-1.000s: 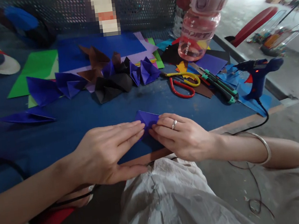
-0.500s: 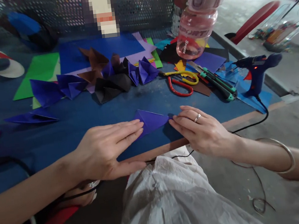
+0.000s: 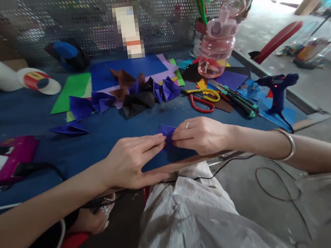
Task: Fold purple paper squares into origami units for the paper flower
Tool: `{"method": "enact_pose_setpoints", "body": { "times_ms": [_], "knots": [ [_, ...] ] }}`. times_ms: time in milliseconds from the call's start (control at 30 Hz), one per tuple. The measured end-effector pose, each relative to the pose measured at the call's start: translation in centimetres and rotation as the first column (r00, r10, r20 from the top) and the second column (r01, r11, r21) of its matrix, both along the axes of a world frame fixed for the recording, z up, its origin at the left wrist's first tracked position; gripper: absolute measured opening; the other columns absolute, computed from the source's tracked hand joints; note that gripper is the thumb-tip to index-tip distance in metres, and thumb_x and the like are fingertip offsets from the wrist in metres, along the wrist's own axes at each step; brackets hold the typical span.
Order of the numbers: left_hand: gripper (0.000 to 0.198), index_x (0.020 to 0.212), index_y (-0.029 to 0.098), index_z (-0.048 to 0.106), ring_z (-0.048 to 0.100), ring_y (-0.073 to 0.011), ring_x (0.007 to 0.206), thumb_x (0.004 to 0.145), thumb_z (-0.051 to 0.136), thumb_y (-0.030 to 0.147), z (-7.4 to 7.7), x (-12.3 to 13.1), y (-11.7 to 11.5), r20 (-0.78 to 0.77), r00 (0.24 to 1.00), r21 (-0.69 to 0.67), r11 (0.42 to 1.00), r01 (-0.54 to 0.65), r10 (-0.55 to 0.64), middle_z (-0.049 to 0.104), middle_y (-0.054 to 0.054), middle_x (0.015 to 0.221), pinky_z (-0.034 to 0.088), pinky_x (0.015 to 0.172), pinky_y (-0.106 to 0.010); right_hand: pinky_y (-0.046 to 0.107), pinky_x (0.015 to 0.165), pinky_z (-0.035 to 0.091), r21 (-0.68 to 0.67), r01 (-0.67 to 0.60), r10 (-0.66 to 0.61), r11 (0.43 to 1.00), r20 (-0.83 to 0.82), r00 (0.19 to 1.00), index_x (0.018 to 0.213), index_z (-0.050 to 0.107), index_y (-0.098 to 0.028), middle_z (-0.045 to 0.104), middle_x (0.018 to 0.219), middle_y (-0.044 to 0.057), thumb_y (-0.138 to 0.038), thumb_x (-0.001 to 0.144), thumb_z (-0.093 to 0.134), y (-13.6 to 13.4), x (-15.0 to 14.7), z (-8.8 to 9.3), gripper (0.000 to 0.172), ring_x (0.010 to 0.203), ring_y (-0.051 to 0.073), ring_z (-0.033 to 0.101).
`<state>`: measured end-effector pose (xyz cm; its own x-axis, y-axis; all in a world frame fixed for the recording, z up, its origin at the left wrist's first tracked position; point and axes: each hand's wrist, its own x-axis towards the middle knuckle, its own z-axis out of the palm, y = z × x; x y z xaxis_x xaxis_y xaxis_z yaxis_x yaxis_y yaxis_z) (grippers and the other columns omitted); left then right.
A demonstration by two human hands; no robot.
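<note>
A small folded sheet of purple paper (image 3: pixel 166 131) lies on the blue tabletop (image 3: pixel 118 133) near its front edge. My left hand (image 3: pixel 133 159) rests flat, its stretched fingertips pressing the paper's left part and the thumb apart below. My right hand (image 3: pixel 202 135), with a ring on one finger, has its bent fingers closed on the paper's right end. That end is hidden under the fingers. Behind the hands stand folded purple paper pieces (image 3: pixel 166 89) and a black folded piece (image 3: pixel 139 103). Another purple folded piece (image 3: pixel 70 129) lies alone to the left.
Yellow-and-red-handled scissors (image 3: pixel 203 101), a green cutter knife (image 3: pixel 239 99) and a blue glue gun (image 3: pixel 278 91) lie to the right. Behind them stands a pink bottle (image 3: pixel 215 50). A magenta device (image 3: pixel 22 156) with a black cable is at left. Perforated metal (image 3: pixel 156 17) closes the back.
My right hand has moved left toward my left hand, bringing the paper's pointed right end over; less paper shows now. The view has shifted, bringing more of the table's left side into sight.
</note>
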<state>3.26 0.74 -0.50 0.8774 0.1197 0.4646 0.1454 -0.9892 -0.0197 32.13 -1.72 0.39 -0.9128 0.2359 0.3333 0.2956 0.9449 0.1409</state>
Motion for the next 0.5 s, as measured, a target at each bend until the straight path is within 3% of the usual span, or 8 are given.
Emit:
{"method": "enact_pose_setpoints", "body": {
  "times_ms": [167,333,500],
  "knots": [
    [0.06,0.135,0.01,0.067,0.079,-0.0321,0.118,0.104,0.057,0.06,-0.1,-0.4,-0.3,-0.06,0.998,-0.088,0.996,-0.02,0.014,0.076,-0.024,0.133,0.068,0.098,-0.044,0.033,0.081,0.062,0.005,-0.096,0.096,0.995,0.024,0.995,0.097,0.076,-0.017,0.079,0.103,0.011,-0.015,0.109,0.045,2.1,0.5,-0.8,0.033,0.092,0.019,0.074],
    [0.074,0.142,0.004,0.062,0.075,-0.0335,0.126,0.106,0.046,0.067,0.3,-0.2,-1.0,-0.147,0.988,-0.092,0.994,-0.053,0.039,0.073,-0.027,0.137,0.063,0.107,-0.045,0.031,0.096,0.065,0.042,-0.132,0.137,0.99,-0.143,0.98,0.113,0.076,-0.004,0.082,0.119,0.016,-0.013,0.109,0.04,1.0,1.3,-1.0,0.037,0.112,0.022,0.079],
    [0.082,0.148,0.007,0.06,0.068,-0.0397,0.136,0.102,0.051,0.074,0.5,0.3,-2.3,-0.23,0.969,-0.043,0.993,-0.108,0.096,0.069,-0.027,0.143,0.059,0.113,-0.052,0.034,0.098,0.068,0.004,-0.062,0.062,0.998,-0.133,0.989,0.12,0.076,-0.003,0.081,0.125,0.017,-0.017,0.108,0.046,0.3,1.5,-1.0,0.035,0.119,0.024,0.079]
  ]
}}
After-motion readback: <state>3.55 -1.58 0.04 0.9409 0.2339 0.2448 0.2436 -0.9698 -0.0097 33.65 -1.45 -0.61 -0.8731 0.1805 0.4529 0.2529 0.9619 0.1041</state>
